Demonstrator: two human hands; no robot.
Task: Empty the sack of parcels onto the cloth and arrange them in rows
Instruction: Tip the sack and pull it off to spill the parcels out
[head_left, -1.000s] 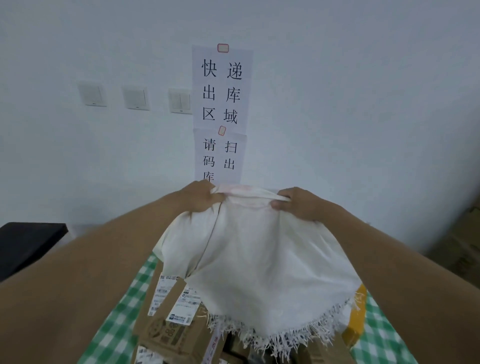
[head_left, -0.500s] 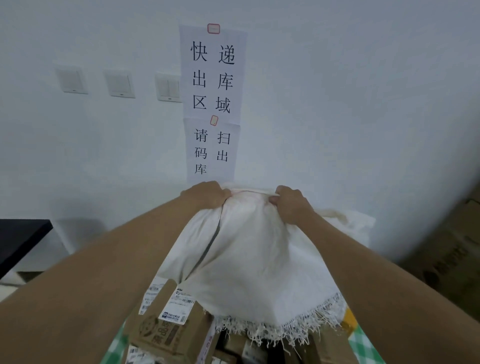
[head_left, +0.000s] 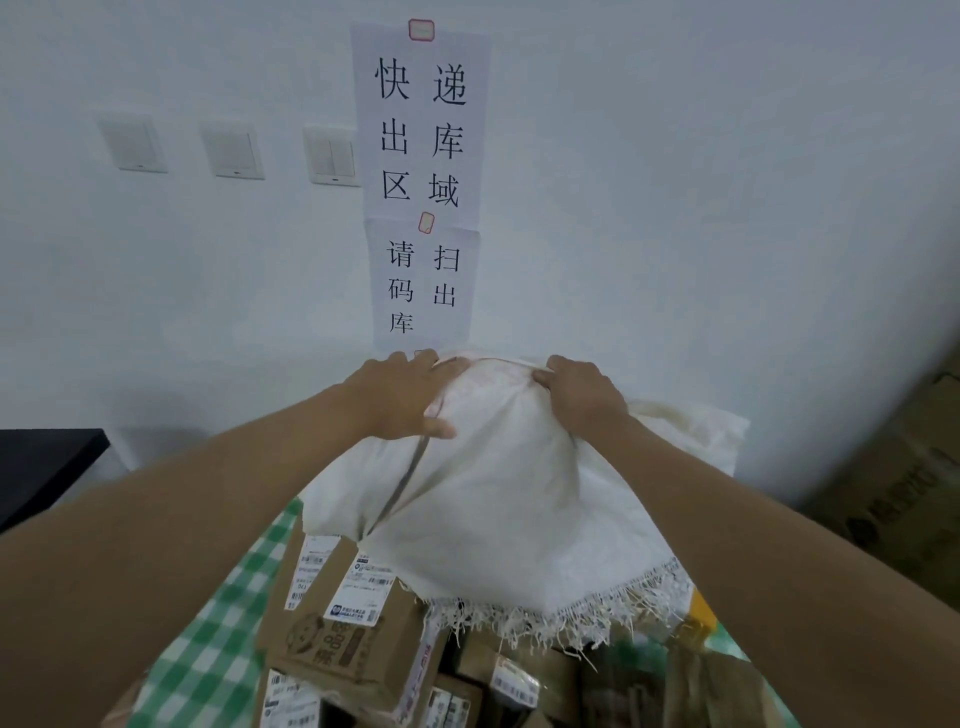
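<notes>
The white sack (head_left: 498, 493) hangs upside down, its closed bottom end bunched at the top and its frayed open mouth pointing down. The left hand (head_left: 402, 397) grips the bunched cloth on its left side, thumb lying across the fabric; the right hand (head_left: 584, 397) pinches a fold on the right side. Both hands sit at the sack's highest point, apart from each other. Below the mouth, cardboard parcels (head_left: 343, 629) with white labels lie heaped on the green-checked cloth (head_left: 208, 660), some touching the fringe. Paper signs (head_left: 421, 124) hang on the wall behind.
</notes>
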